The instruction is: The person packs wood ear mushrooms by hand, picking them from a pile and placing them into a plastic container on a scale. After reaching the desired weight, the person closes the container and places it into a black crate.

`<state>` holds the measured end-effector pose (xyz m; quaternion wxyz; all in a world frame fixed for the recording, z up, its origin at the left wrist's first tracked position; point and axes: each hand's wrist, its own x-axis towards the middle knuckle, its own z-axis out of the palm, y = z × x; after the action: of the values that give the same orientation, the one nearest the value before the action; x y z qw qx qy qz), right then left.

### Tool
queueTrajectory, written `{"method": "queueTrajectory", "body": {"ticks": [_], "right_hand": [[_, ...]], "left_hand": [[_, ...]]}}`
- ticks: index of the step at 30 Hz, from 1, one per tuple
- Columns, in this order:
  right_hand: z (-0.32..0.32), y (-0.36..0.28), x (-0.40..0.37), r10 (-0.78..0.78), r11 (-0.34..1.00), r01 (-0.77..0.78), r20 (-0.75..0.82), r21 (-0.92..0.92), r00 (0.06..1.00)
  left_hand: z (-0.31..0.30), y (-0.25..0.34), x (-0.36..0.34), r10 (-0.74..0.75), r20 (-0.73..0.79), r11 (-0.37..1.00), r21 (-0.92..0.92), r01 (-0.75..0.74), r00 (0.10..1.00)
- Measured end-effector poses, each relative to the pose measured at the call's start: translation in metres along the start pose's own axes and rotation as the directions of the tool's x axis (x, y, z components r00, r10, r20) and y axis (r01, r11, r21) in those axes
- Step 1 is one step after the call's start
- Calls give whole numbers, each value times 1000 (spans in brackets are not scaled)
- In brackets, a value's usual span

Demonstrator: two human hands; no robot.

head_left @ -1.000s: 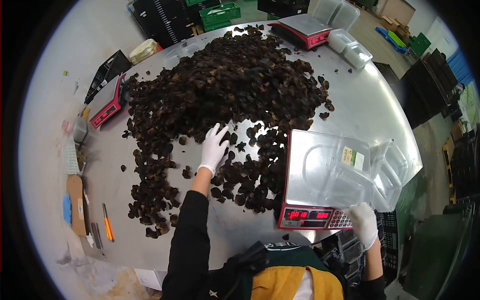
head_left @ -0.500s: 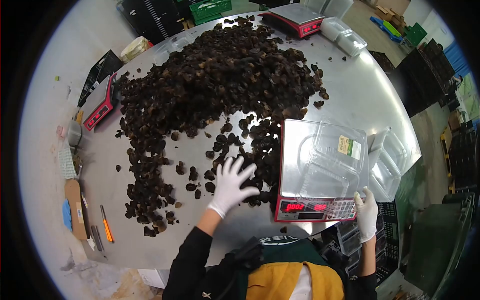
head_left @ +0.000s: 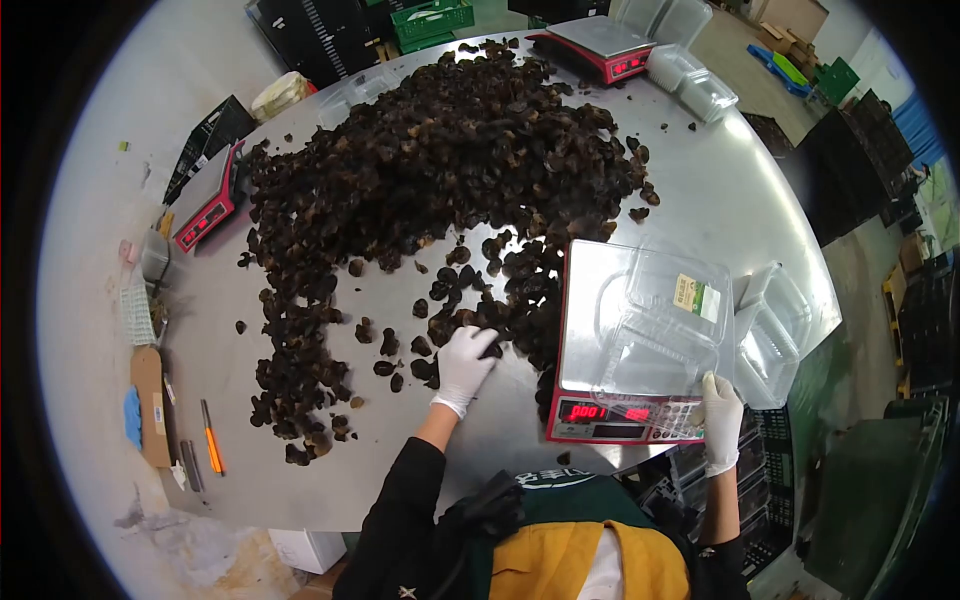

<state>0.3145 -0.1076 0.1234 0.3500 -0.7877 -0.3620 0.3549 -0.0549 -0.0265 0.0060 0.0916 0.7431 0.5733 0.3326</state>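
Dark, crinkled wood ear mushrooms lie in a big heap over the metal table. My left hand, in a white glove, has its fingers curled round some of these mushrooms at the near side of the heap. A red-framed digital scale stands to its right, its red display lit. On the scale pan rests an opened clear plastic container with a green and cream label. My gloved right hand pinches the container's near right corner beside the scale's keys.
More clear plastic containers are stacked right of the scale. Two other scales stand at the far edge and left edge. An orange-handled tool lies at the left. Black crates sit below the table's right side.
My left hand has gone from spread fingers to closed on some mushrooms. The right hand has shifted slightly left at the container's corner. The scale's reading has changed slightly.
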Motion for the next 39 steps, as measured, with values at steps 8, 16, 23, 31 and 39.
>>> {"method": "queueTrajectory", "body": {"ticks": [8, 16, 23, 31, 39], "right_hand": [[21, 2, 5, -32, 995, 36, -39, 98, 999], [35, -3, 18, -127, 984, 131, -38, 119, 991], [28, -1, 16, -20, 990, 19, 5, 139, 1000], [26, 9, 20, -77, 993, 78, -15, 93, 997], [21, -3, 20, -68, 983, 62, 29, 173, 997]], "left_hand": [[-48, 132, 64, 184, 44, 896, -419, -149, 982], [-25, 189, 79, 580, 295, 781, -468, -414, 760], [38, 34, 137, 17, 82, 996, -89, -9, 997], [66, -8, 153, -105, 289, 951, -250, 181, 952], [-124, -17, 48, -349, -110, 920, -230, 318, 931]]}}
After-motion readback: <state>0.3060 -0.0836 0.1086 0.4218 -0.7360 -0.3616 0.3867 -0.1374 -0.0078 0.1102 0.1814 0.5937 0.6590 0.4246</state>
